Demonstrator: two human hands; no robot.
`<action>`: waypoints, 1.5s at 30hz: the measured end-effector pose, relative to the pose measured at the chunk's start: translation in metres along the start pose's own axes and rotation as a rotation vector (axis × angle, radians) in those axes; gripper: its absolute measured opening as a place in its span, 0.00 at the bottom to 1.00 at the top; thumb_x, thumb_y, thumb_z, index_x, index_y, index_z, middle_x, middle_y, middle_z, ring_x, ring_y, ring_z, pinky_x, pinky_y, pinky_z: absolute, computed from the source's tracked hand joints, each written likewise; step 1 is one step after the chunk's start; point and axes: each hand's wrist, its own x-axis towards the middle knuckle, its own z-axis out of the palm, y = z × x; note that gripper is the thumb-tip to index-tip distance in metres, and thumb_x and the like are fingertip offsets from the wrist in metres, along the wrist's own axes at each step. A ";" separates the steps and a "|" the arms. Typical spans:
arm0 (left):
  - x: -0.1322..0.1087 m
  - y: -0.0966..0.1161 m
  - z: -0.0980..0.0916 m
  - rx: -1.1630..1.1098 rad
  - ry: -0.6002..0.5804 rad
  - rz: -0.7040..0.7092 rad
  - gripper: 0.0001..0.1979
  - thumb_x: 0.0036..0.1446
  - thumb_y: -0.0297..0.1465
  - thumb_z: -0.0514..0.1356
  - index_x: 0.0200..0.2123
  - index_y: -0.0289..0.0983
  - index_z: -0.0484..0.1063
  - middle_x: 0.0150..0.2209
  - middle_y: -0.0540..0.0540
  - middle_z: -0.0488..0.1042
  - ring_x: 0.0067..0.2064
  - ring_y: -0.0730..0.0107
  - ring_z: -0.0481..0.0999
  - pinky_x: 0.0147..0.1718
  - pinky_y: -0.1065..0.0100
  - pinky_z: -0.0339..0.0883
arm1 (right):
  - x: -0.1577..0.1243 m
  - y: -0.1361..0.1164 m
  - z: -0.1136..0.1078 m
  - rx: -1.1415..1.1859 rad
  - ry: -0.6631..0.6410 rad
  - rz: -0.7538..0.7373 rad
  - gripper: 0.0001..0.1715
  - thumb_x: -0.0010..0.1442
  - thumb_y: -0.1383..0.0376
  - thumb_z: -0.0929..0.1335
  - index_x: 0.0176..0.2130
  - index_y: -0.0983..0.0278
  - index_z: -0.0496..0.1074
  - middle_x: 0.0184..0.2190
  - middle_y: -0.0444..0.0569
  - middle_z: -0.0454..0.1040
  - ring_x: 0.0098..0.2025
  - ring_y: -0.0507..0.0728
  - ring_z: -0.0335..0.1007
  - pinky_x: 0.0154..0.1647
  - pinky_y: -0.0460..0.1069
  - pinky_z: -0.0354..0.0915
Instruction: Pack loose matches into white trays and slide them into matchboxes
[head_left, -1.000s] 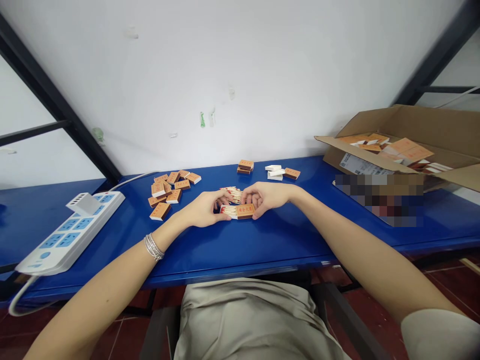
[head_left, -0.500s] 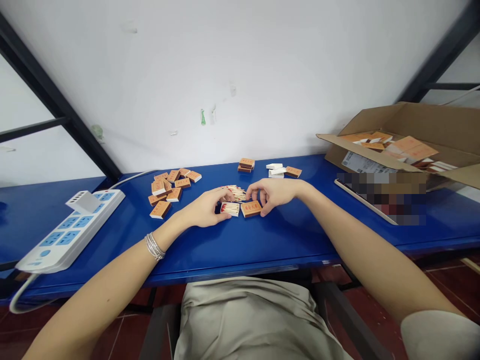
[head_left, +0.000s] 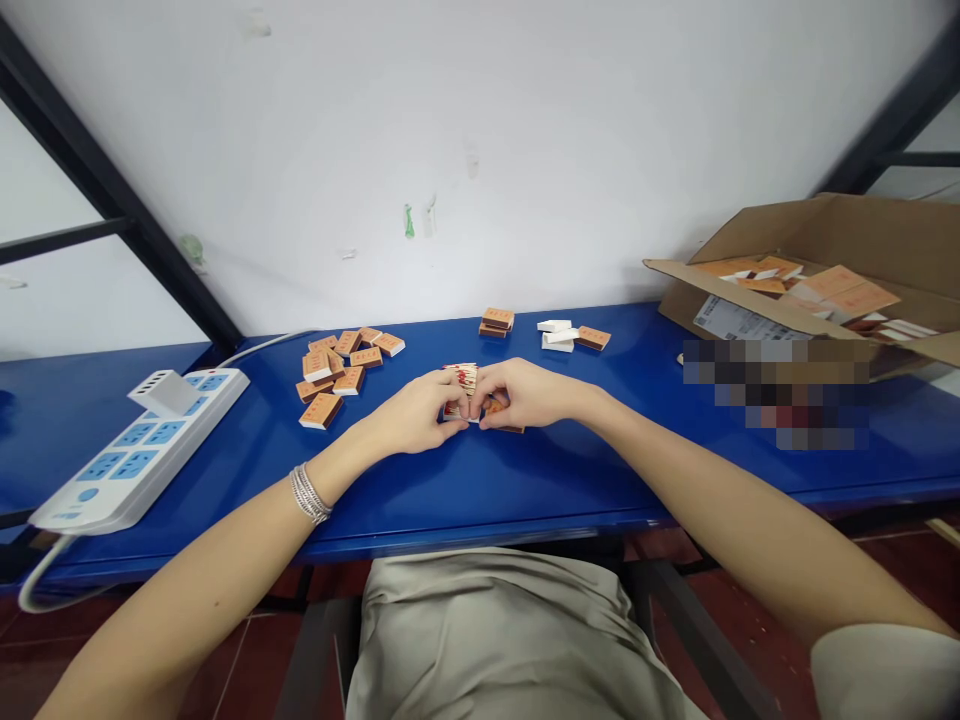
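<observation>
My left hand (head_left: 424,412) is closed around the left side of a small white matchbox tray (head_left: 452,415) filled with red-tipped matches. The tray lies on the blue table, largely covered by my fingers. My right hand (head_left: 525,393) has its thumb and fingers bent in at the tray's right end, close to my left fingertips; what they pinch there is hidden. Under my right hand lies an orange-brown matchbox sleeve (head_left: 513,429), mostly covered. Just behind both hands is a pile of loose matches (head_left: 463,376).
Several matchboxes (head_left: 322,410) lie in a heap at left, beside a white power strip (head_left: 161,440). Stacked matchboxes (head_left: 496,320) and white trays (head_left: 559,337) sit at the back. An open cardboard box (head_left: 750,225) holding more matchbox parts stands at right.
My right hand has moved left from the matchbox sleeve to the right end of the tray, its fingers now meeting my left fingertips. My left hand has stayed at the tray.
</observation>
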 end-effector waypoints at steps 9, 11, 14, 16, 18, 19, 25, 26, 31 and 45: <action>0.003 -0.001 0.000 -0.002 0.043 -0.041 0.06 0.55 0.27 0.65 0.34 0.35 0.69 0.32 0.49 0.71 0.32 0.69 0.68 0.32 0.68 0.61 | -0.003 0.000 -0.004 -0.094 0.016 0.146 0.15 0.48 0.74 0.69 0.38 0.64 0.77 0.32 0.45 0.76 0.27 0.50 0.67 0.28 0.45 0.61; 0.003 -0.001 0.000 0.013 0.048 -0.039 0.05 0.55 0.27 0.64 0.33 0.35 0.69 0.33 0.48 0.71 0.33 0.68 0.69 0.33 0.68 0.61 | -0.002 0.003 -0.004 -0.099 0.042 0.146 0.13 0.48 0.73 0.69 0.37 0.65 0.77 0.31 0.45 0.75 0.27 0.50 0.67 0.29 0.45 0.61; 0.003 -0.001 0.000 0.002 0.041 -0.031 0.01 0.57 0.26 0.62 0.33 0.35 0.72 0.34 0.47 0.72 0.36 0.68 0.70 0.35 0.68 0.63 | 0.000 0.008 -0.002 -0.074 0.053 0.119 0.11 0.50 0.72 0.69 0.36 0.64 0.77 0.29 0.44 0.74 0.27 0.50 0.67 0.30 0.45 0.62; 0.003 -0.002 0.000 -0.009 0.034 -0.024 0.01 0.58 0.25 0.61 0.33 0.35 0.73 0.35 0.47 0.72 0.36 0.68 0.70 0.36 0.68 0.63 | 0.001 0.010 0.001 -0.041 0.041 0.103 0.09 0.51 0.71 0.70 0.36 0.64 0.77 0.29 0.44 0.74 0.26 0.50 0.66 0.29 0.45 0.62; 0.003 -0.004 -0.001 -0.016 0.037 -0.014 0.03 0.59 0.25 0.61 0.35 0.35 0.75 0.36 0.47 0.72 0.35 0.69 0.70 0.35 0.68 0.63 | 0.001 0.010 0.003 -0.019 0.042 0.081 0.07 0.53 0.69 0.70 0.35 0.64 0.77 0.31 0.45 0.75 0.26 0.49 0.66 0.29 0.45 0.61; 0.003 -0.005 -0.001 -0.018 0.037 -0.007 0.03 0.59 0.25 0.61 0.35 0.36 0.75 0.36 0.47 0.72 0.35 0.70 0.70 0.35 0.68 0.63 | 0.001 0.009 0.004 -0.015 0.046 0.065 0.06 0.53 0.68 0.70 0.35 0.64 0.77 0.32 0.46 0.75 0.27 0.49 0.65 0.30 0.45 0.61; 0.003 -0.009 -0.002 -0.021 0.034 -0.007 0.03 0.59 0.26 0.61 0.35 0.36 0.76 0.35 0.47 0.72 0.35 0.69 0.70 0.36 0.68 0.64 | 0.002 0.008 0.007 0.007 0.057 -0.024 0.04 0.56 0.68 0.70 0.33 0.65 0.78 0.35 0.48 0.77 0.33 0.51 0.68 0.34 0.46 0.62; 0.003 -0.008 -0.001 -0.030 0.036 -0.001 0.03 0.59 0.27 0.62 0.35 0.36 0.76 0.35 0.47 0.73 0.35 0.69 0.70 0.36 0.68 0.64 | 0.002 0.009 0.008 0.009 0.055 -0.025 0.04 0.56 0.68 0.70 0.34 0.65 0.77 0.36 0.49 0.77 0.33 0.52 0.68 0.34 0.46 0.62; 0.004 -0.006 0.000 -0.090 0.032 0.028 0.03 0.58 0.28 0.62 0.34 0.36 0.76 0.36 0.47 0.74 0.36 0.68 0.71 0.37 0.68 0.65 | 0.003 0.011 0.010 -0.005 0.055 -0.065 0.04 0.57 0.68 0.70 0.35 0.64 0.77 0.36 0.49 0.76 0.33 0.52 0.67 0.35 0.47 0.62; 0.004 -0.014 0.008 -0.194 0.073 0.070 0.06 0.59 0.27 0.61 0.34 0.36 0.78 0.36 0.47 0.75 0.35 0.71 0.72 0.36 0.70 0.65 | 0.004 0.021 0.013 0.059 0.055 -0.136 0.04 0.58 0.68 0.69 0.34 0.64 0.77 0.34 0.47 0.74 0.32 0.50 0.65 0.33 0.46 0.60</action>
